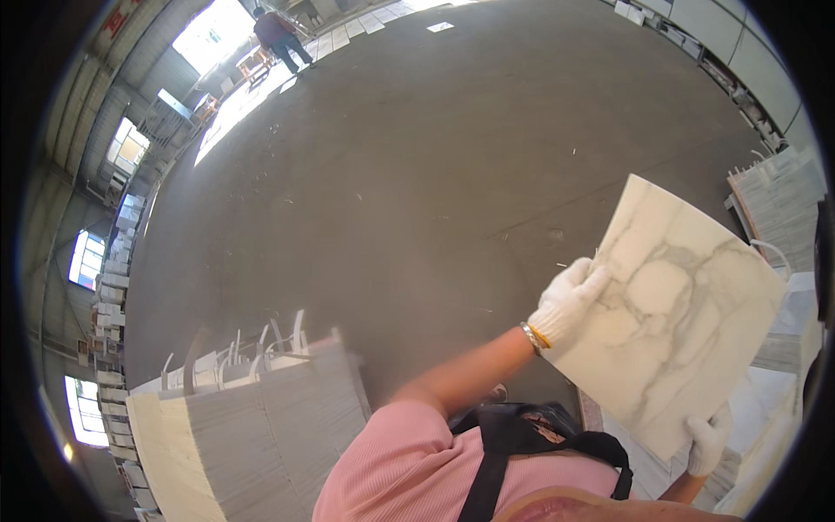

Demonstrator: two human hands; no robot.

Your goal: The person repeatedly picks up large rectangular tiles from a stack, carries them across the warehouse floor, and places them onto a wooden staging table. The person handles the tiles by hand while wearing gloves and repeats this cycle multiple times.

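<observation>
A square white marble tile [696,304] with grey veins is held up, tilted, at the right side of the head view. My left hand [570,300], in a white glove with a bracelet and a yellow band at the wrist, grips the tile's left edge. At the lower right edge, my right hand [709,442], also gloved in white, is closed on the same tile; part of its fingers is hidden. Under and beside the tile lie more pale veined tiles [765,400], partly covered by it.
A stack of pale striped slabs [261,426], with white straps [258,355] sticking up, stands at the lower left. Another strapped stack [783,200] is at the right. Grey concrete floor [391,174] stretches ahead. A person [280,39] stands far off near a bright doorway.
</observation>
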